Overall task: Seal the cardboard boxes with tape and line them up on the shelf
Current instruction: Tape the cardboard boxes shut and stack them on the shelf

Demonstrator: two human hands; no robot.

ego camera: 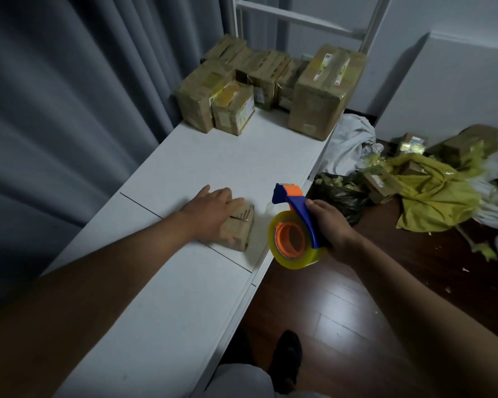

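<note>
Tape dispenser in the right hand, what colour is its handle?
Blue, with orange parts; the tape dispenser shows in the head view, the only one.

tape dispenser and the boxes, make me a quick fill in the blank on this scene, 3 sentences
1. The right hand grips the tape dispenser by its ____ handle.
2. The left hand rests flat on the small cardboard box, which sits on the ____ shelf.
3. The stacked boxes stand at the ____ end of the shelf.

Missing words: blue; white; far
</note>
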